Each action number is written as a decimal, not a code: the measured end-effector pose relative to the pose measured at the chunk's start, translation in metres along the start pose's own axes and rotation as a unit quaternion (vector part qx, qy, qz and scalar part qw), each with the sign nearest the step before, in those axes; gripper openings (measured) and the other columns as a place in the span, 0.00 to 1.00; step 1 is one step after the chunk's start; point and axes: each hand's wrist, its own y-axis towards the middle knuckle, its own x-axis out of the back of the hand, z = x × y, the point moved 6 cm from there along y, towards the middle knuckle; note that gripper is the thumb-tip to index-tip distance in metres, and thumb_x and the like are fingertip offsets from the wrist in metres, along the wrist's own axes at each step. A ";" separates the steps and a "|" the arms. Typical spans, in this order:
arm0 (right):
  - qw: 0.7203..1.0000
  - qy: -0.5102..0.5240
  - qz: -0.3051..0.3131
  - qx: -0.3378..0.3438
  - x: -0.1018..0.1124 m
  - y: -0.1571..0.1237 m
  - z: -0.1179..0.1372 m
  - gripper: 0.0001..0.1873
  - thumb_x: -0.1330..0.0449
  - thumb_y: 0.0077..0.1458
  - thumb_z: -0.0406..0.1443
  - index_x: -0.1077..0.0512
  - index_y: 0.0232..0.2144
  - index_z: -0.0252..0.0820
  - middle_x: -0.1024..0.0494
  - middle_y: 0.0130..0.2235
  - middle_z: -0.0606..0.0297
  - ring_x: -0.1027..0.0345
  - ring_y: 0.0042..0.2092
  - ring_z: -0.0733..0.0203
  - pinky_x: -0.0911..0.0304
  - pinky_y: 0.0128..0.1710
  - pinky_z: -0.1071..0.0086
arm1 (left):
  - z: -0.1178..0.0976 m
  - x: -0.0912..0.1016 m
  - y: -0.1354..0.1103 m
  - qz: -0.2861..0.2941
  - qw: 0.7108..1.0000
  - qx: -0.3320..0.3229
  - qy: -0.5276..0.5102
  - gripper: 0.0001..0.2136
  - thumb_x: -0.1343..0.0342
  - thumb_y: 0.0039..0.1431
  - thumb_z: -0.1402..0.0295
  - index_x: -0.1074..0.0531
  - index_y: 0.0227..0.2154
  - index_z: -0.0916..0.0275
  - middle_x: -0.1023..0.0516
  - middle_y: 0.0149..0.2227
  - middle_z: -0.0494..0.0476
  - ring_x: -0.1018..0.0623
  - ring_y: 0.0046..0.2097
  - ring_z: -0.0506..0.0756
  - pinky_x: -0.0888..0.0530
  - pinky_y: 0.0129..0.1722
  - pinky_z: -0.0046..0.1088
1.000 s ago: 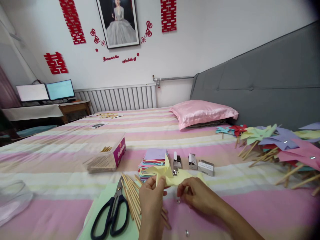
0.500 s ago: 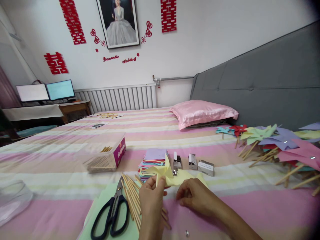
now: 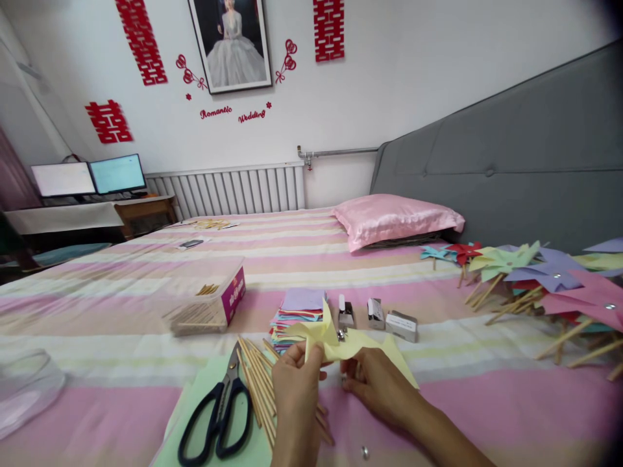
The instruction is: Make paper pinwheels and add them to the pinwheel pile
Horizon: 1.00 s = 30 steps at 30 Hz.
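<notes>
Left of the pale yellow folded paper pinwheel (image 3: 341, 342), black-handled scissors (image 3: 217, 418) and a fan of thin wooden sticks (image 3: 257, 389) lie on the striped bed – close by for reaching. The left hand (image 3: 296, 389) pinches the pinwheel's folds together at its centre; the right hand (image 3: 377, 388), grip closed beneath it, steadies it from behind. Right of it, finished coloured pinwheels (image 3: 545, 275) lie heaped.

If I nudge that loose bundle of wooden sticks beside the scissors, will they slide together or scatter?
Probably scatter: the wooden sticks lie loose and fanned, not tied. They look thin and round, so likely light and apt to roll, though the striped bedcover may damp that. The left hand rests above their ends and could catch some.
</notes>
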 end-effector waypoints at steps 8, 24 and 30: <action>1.000 0.008 0.013 0.016 -0.002 0.000 -0.001 0.09 0.46 0.41 0.28 0.27 0.26 0.40 0.25 0.26 0.66 0.34 0.29 0.62 0.46 0.27 0.74 | -0.001 -0.001 0.001 0.012 1.000 -0.010 0.010 0.09 0.44 0.45 0.64 0.28 0.24 0.67 0.24 0.23 0.56 0.30 0.24 0.50 0.34 0.24 0.24; 0.994 0.044 0.071 0.064 -0.007 -0.002 0.003 0.13 0.49 0.43 0.27 0.25 0.25 0.41 0.23 0.29 0.66 0.32 0.34 0.63 0.42 0.34 0.75 | 0.002 -0.001 0.002 0.005 1.000 0.014 0.004 0.09 0.43 0.44 0.65 0.28 0.24 0.67 0.25 0.21 0.53 0.32 0.22 0.48 0.34 0.22 0.23; 0.997 0.050 0.026 0.058 -0.004 0.000 0.003 0.16 0.51 0.42 0.25 0.24 0.23 0.42 0.24 0.26 0.66 0.32 0.31 0.63 0.42 0.32 0.75 | 0.000 -0.001 0.001 0.010 1.000 0.000 0.009 0.08 0.43 0.44 0.66 0.29 0.23 0.68 0.25 0.21 0.54 0.30 0.24 0.49 0.34 0.24 0.23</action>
